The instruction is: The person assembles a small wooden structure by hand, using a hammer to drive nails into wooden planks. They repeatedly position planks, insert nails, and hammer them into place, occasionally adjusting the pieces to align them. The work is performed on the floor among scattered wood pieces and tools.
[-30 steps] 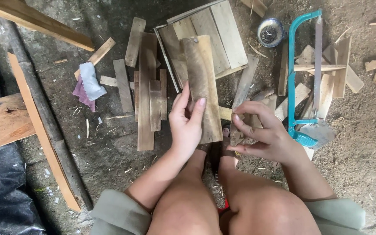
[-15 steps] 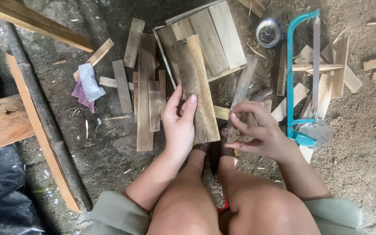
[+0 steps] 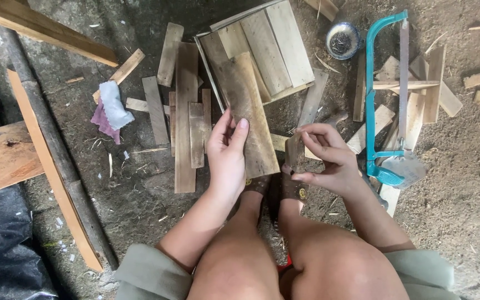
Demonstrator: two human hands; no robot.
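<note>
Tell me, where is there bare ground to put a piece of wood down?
Bare dirt shows at the right, beyond the teal hacksaw and its wood scraps. Another bare patch lies between the leaning plank and the row of slats, below the cloth. It is crowded around the left hand, its board, the right hand and the slatted panel.

We have one head-worn view, looking steeply down, close over our knees at the frame's bottom, onto dirt floor [image 3: 462, 222].
</note>
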